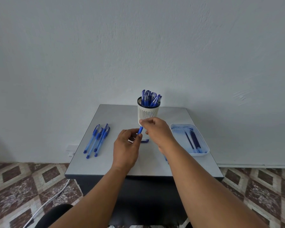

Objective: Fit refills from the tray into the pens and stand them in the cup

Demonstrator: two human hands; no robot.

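Note:
Both hands meet over the middle of the grey table (179, 162) on one blue pen (140, 130). My left hand (127, 145) grips its lower part, and my right hand (156, 130) pinches its upper end just in front of the cup. The white slotted cup (148, 111) with a black rim stands at the back, holding several blue pens. Several more blue pens (97, 139) lie side by side on the left. A pale plastic tray (202, 153) on the right holds several dark blue refills (193, 140). A blue pen cap (145, 140) lies on the table between my hands.
The table stands against a white wall. A small blue piece (166, 158) shows beside my right forearm. A white cable (53, 196) runs across the patterned tile floor at the lower left, below a wall socket (71, 151).

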